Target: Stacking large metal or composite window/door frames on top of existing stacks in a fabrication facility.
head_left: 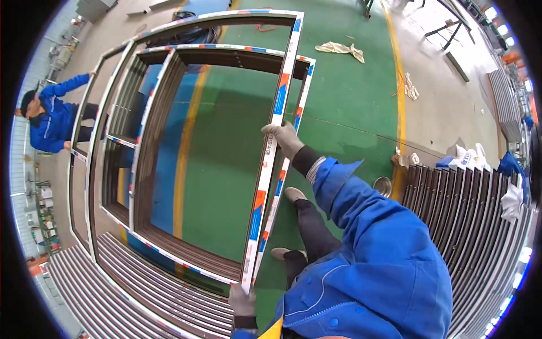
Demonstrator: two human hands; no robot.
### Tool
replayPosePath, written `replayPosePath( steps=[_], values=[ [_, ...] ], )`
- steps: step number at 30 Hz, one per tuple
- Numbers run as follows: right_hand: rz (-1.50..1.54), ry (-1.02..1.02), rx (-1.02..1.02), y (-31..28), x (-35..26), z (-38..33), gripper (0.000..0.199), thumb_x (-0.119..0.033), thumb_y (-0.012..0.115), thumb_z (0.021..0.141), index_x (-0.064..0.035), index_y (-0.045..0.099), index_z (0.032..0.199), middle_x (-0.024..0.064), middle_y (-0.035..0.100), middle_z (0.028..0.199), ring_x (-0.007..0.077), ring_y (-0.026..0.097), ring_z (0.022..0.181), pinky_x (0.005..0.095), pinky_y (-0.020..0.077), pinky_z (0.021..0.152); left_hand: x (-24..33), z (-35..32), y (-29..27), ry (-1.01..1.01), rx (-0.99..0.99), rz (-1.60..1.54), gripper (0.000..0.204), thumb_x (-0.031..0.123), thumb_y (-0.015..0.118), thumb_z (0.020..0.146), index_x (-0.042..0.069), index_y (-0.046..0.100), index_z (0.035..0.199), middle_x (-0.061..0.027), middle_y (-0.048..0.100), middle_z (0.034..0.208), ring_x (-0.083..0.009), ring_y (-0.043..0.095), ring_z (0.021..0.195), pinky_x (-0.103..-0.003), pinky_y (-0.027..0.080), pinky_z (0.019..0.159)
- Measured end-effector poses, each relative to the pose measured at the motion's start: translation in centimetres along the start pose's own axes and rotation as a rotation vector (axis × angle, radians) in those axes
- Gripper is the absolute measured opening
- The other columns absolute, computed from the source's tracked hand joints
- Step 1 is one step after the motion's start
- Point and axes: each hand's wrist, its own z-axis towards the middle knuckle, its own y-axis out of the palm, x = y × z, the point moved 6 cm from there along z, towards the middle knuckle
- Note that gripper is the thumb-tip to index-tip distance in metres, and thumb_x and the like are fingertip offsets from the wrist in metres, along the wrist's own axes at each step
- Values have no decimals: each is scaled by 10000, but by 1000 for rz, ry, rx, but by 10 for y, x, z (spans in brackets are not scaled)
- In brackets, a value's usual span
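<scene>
A large window frame [267, 155], dark profile under white tape with red and blue patches, stands tilted in front of me. My right hand [286, 139], in a grey glove, is closed round its near bar, above the middle. Lower down, my gloved left hand [242, 300] grips the same frame at its bottom near corner; part of that hand is hidden. Just behind stands a stack of similar frames [169, 59] with an inner crossbar. At the far end, a co-worker in blue [51, 121] has both hands on the held frame's far side.
Long profiles or frames lie stacked at the lower left [130, 288]. Another row of dark frames [451, 217] stands close on my right, with white bags [471, 158] on top. A metal bowl [383, 186] and a cloth [340, 51] lie on the green floor [344, 101].
</scene>
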Motion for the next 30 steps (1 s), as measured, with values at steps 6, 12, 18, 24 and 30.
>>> replayPosePath(
  steps=[6, 12, 18, 24, 30],
  values=[
    [-279, 80, 117, -74, 72, 119, 246, -63, 699, 816, 9, 581, 1020, 80, 624, 795, 208, 650, 670, 407, 560, 602, -5, 100, 165, -35, -193, -73, 313, 133, 764, 758, 64, 551, 978, -177, 596, 975, -406, 629, 934, -512, 539, 795],
    [-547, 167, 216, -115, 151, 165, 135, -133, 716, 806, -14, 657, 829, 64, 633, 703, 193, 619, 587, 379, 503, 535, -40, 140, 272, -82, -319, -53, 348, 112, 783, 726, 71, 547, 978, -178, 594, 984, -399, 635, 948, -517, 548, 785],
    [-696, 265, 277, -134, 222, 204, 206, -174, 716, 814, 29, 684, 800, 105, 647, 693, 250, 647, 556, 410, 503, 504, -75, 158, 345, -152, -352, -29, 367, 88, 781, 716, 71, 543, 996, -172, 589, 1027, -385, 632, 995, -499, 562, 802],
    [-615, 278, 328, -203, 241, 249, 163, -111, 704, 798, 44, 682, 846, 163, 680, 734, 303, 690, 589, 409, 551, 521, -46, 183, 392, -140, -385, -69, 369, 86, 775, 716, 69, 542, 1002, -169, 593, 1049, -375, 630, 1012, -477, 567, 823],
    [-469, 297, 296, -172, 235, 243, 150, -44, 673, 815, 87, 645, 883, 181, 684, 789, 315, 689, 600, 427, 570, 528, -50, 184, 400, -199, -376, -52, 365, 87, 779, 716, 72, 543, 994, -163, 595, 1036, -369, 636, 988, -461, 570, 816]
  ],
)
